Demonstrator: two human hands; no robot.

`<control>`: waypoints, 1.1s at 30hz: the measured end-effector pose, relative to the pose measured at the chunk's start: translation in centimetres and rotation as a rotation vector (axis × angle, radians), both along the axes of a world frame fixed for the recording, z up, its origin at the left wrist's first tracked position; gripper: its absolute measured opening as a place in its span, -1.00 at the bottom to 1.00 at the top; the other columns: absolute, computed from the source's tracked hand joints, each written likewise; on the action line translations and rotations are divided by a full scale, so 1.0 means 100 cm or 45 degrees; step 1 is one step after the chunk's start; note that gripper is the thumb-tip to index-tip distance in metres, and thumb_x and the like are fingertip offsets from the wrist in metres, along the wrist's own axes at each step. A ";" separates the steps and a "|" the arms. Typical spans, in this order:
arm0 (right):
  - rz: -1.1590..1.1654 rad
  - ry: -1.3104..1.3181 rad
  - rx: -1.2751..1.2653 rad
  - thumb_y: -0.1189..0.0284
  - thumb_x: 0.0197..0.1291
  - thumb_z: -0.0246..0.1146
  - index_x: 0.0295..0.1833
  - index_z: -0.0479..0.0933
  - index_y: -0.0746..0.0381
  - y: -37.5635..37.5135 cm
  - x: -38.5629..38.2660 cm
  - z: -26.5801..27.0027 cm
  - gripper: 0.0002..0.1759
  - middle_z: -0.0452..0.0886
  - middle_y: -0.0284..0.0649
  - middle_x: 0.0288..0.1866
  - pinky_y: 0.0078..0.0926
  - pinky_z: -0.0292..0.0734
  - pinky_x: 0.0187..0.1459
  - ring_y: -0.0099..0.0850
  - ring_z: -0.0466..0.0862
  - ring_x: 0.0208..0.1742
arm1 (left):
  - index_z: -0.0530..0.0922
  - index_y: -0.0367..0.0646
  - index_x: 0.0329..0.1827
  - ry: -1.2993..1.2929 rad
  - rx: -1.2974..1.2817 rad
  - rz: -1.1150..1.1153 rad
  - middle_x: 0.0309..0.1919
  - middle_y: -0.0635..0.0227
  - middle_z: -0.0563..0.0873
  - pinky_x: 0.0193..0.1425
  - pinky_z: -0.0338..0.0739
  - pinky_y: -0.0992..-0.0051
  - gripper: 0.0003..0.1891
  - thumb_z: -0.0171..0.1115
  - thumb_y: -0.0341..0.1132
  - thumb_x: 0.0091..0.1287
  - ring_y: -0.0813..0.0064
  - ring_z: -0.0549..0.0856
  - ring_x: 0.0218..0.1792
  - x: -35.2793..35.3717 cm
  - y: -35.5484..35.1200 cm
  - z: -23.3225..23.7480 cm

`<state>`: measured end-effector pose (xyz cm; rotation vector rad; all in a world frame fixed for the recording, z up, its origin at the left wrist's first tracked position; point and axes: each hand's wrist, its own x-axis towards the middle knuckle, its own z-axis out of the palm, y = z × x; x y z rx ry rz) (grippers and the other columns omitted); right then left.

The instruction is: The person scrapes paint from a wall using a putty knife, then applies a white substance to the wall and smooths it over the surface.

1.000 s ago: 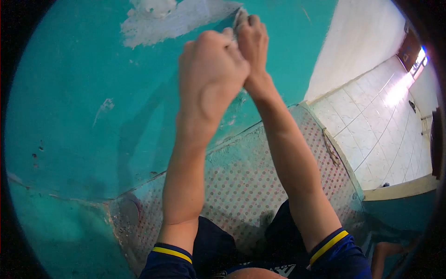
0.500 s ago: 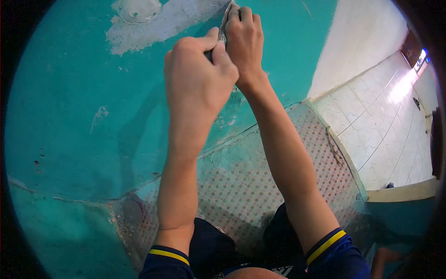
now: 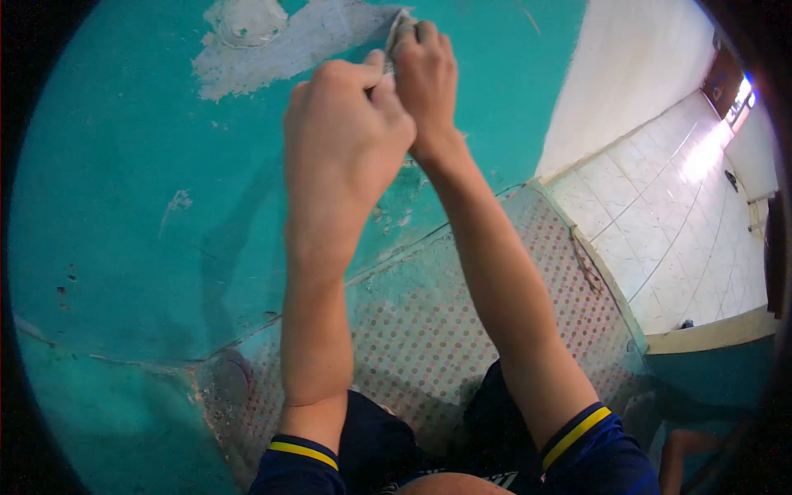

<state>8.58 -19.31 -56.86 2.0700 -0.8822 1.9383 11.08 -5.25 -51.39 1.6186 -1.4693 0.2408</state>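
Observation:
My left hand (image 3: 346, 124) is closed around the dark handle of a tool, mostly hidden by its fingers. Close on its right, my right hand (image 3: 426, 74) has its fingers pressed along the tool's pale, smeared blade (image 3: 397, 35). The blade's tip lies against the teal wall (image 3: 124, 157), at the right end of a long pale grey patch (image 3: 322, 29). A rounded pale lump (image 3: 247, 18) shows at the left part of this patch.
A dotted floor covering (image 3: 429, 330) lies below my arms, with a grey round-ended object (image 3: 231, 381) at its left. Beyond a raised edge (image 3: 598, 268) is white tiled floor (image 3: 660, 206). Part of another person's limb (image 3: 681, 458) shows at bottom right.
Both hands have shifted slightly left in view, and my right hand with the blade is a little lower. The hold on the tool looks the same.

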 end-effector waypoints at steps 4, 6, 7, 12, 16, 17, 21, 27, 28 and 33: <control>-0.054 -0.057 0.006 0.51 0.05 0.24 -0.07 0.51 0.44 -0.002 0.005 0.001 -0.68 0.55 0.03 -0.21 -0.16 0.56 -0.19 -0.03 0.57 -0.17 | 0.61 -0.41 0.11 -0.023 0.054 0.068 -0.16 -0.11 0.76 -0.09 0.59 0.45 -0.65 0.20 -0.39 0.33 0.51 0.75 -0.16 -0.004 -0.004 -0.002; -0.049 -0.065 0.024 0.52 0.07 0.23 -0.08 0.52 0.44 0.004 0.001 0.001 -0.70 0.55 0.02 -0.20 -0.17 0.57 -0.18 -0.03 0.58 -0.16 | 0.61 -0.41 0.11 0.006 0.063 0.105 -0.13 -0.11 0.75 -0.08 0.59 0.46 -0.66 0.19 -0.39 0.33 0.52 0.75 -0.15 -0.004 -0.002 -0.006; 0.028 -0.006 0.137 0.54 0.09 0.20 -0.03 0.48 0.51 0.010 -0.004 0.003 -0.66 0.53 0.07 -0.18 -0.16 0.55 -0.15 -0.02 0.56 -0.15 | 0.61 -0.41 0.11 -0.002 0.036 0.061 -0.12 -0.11 0.75 -0.07 0.59 0.45 -0.66 0.19 -0.40 0.34 0.52 0.75 -0.13 0.000 0.000 -0.006; 0.060 0.007 0.076 0.56 0.11 0.20 0.04 0.45 0.60 0.008 -0.002 0.001 -0.60 0.52 0.12 -0.12 -0.12 0.54 -0.09 0.01 0.55 -0.10 | 0.61 -0.42 0.11 -0.086 0.019 0.017 -0.10 -0.12 0.75 -0.05 0.59 0.44 -0.67 0.18 -0.41 0.34 0.49 0.75 -0.13 -0.003 0.001 -0.004; 0.117 -0.037 0.189 0.60 0.11 0.19 0.02 0.46 0.61 0.011 -0.009 0.005 -0.63 0.53 0.17 -0.09 -0.12 0.55 -0.09 0.02 0.56 -0.09 | 0.61 -0.43 0.10 -0.101 0.040 0.067 -0.12 -0.10 0.76 -0.04 0.60 0.47 -0.67 0.19 -0.41 0.34 0.43 0.77 -0.15 -0.004 -0.001 -0.005; 0.110 -0.029 0.194 0.62 0.11 0.18 0.02 0.46 0.61 0.011 -0.008 0.008 -0.64 0.53 0.18 -0.10 -0.13 0.56 -0.08 0.02 0.57 -0.10 | 0.61 -0.44 0.10 -0.046 0.103 0.039 -0.12 -0.09 0.76 -0.02 0.60 0.48 -0.66 0.20 -0.40 0.34 0.42 0.78 -0.14 -0.002 0.001 0.001; 0.049 -0.016 0.081 0.63 0.13 0.17 0.01 0.47 0.61 0.010 0.001 0.004 -0.67 0.55 0.16 -0.15 -0.19 0.58 -0.14 0.01 0.59 -0.15 | 0.67 -0.40 -0.04 -0.019 0.025 0.075 -0.32 -0.16 0.71 -0.23 0.59 0.27 -0.71 0.16 -0.42 0.25 0.03 0.76 -0.32 -0.003 0.000 -0.001; 0.054 0.017 0.172 0.62 0.12 0.19 0.06 0.45 0.61 0.006 -0.005 0.006 -0.61 0.54 0.14 -0.14 -0.24 0.59 -0.16 -0.02 0.59 -0.15 | 0.62 -0.41 0.07 -0.014 -0.171 -0.075 -0.38 -0.14 0.72 -0.25 0.59 0.38 -0.66 0.17 -0.42 0.27 0.15 0.78 -0.35 0.003 -0.005 -0.008; 0.023 -0.003 0.103 0.63 0.12 0.18 0.09 0.44 0.62 0.010 -0.002 0.005 -0.59 0.54 0.13 -0.13 -0.24 0.60 -0.16 -0.03 0.59 -0.14 | 0.62 -0.42 0.09 -0.007 -0.011 0.004 -0.26 -0.08 0.75 -0.12 0.59 0.44 -0.66 0.20 -0.41 0.30 0.31 0.77 -0.24 -0.002 0.005 0.001; -0.053 0.048 0.150 0.65 0.14 0.16 0.13 0.44 0.62 0.005 -0.007 0.007 -0.58 0.55 0.12 -0.12 -0.30 0.62 -0.15 -0.08 0.61 -0.12 | 0.61 -0.41 0.12 0.032 -0.028 -0.007 -0.21 0.05 0.79 -0.05 0.58 0.51 -0.66 0.22 -0.39 0.34 0.56 0.71 -0.22 0.002 -0.007 -0.010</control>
